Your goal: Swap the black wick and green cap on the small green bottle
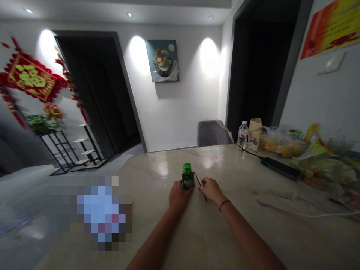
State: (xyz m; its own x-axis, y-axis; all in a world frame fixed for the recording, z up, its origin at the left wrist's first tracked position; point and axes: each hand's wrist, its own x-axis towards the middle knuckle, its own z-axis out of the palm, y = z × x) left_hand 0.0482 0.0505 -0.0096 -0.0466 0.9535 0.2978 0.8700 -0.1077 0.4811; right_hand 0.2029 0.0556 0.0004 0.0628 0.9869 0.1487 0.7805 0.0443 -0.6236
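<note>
- Centrally, left hand [178, 195] clasps green bottle [187, 179], upright on table [242, 225]; label unreadable
- Right hand [211, 189] over thin black stick [204, 196]; grip cannot be told

A pixelated patch [95, 212] masks whatever sits at the counter's [230, 240] near-left corner. Both forearms are cut off by the bottom edge. The left hand [178, 195] covers the lower side of the green bottle [188, 177], whose label is too small to read; whether its grip closes on the bottle cannot be told. A thin dark strand [200, 184] beside the right hand [211, 189] is too fine to identify, and whether the fingers hold it is unclear. The bags [317, 157] at far right are blurred. The poster [332, 28] and white cable [309, 215] run off the right edge. Both doorways [92, 97] are dark.
</note>
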